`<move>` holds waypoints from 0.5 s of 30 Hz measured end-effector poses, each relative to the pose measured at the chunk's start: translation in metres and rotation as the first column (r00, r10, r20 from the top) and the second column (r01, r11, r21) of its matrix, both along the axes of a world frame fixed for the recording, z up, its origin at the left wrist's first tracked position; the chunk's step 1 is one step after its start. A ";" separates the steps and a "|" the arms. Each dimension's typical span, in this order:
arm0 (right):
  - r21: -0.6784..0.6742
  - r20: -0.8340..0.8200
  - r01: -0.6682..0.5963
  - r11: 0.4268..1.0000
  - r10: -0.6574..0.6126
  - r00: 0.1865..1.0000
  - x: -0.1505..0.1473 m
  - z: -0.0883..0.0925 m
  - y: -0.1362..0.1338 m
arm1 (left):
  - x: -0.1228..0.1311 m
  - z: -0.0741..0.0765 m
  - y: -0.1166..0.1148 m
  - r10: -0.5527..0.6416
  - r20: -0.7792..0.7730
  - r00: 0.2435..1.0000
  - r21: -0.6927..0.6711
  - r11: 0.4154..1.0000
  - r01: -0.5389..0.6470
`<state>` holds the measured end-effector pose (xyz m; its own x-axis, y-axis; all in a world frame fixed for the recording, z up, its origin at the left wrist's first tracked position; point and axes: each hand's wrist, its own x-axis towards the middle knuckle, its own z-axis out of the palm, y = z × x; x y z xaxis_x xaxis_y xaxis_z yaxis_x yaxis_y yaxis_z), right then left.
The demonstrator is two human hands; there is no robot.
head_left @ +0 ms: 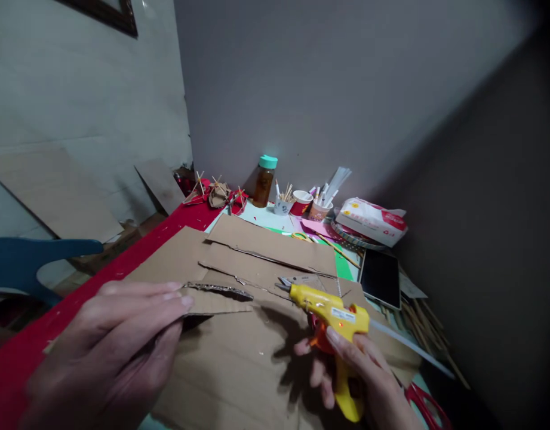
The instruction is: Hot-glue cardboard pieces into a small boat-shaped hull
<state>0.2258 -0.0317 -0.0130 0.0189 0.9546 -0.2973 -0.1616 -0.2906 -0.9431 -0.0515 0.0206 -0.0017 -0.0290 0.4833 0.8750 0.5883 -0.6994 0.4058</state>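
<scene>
Between the fingers and thumb of my left hand (pixel 117 334) is a small cardboard piece (pixel 218 306), its corrugated edge turned up. My right hand (pixel 359 370) grips a yellow hot glue gun (pixel 331 310) by the handle, and its nozzle points left toward the cardboard piece with a gap between them. A clear glue stick (pixel 411 343) juts from the back of the gun, and a small orange light shows on its side. Under both hands lies a large cardboard sheet (pixel 239 370). Further cardboard strips (pixel 275 242) rest just beyond it.
Along the wall stand a bottle with a teal lid (pixel 266 182), paper cups (pixel 283 206) of sticks and pens, and a tissue pack (pixel 371 221). Small red-and-cardboard crafts (pixel 218 194) sit at back left. A dark tablet (pixel 381 278) and red-handled scissors (pixel 427 406) lie right. A blue chair (pixel 42 257) stands left.
</scene>
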 end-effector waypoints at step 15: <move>0.196 0.972 -0.339 0.920 -0.138 0.188 -0.005 -0.009 -0.006 | 0.016 0.005 -0.006 -0.173 -0.056 0.983 0.057 0.983 0.176</move>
<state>0.2213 -0.0381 -0.0224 -0.0457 0.9848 0.1676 0.9374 0.1002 -0.3335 -0.0357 0.0142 0.0036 0.0961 0.4225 0.9013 0.4735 -0.8159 0.3319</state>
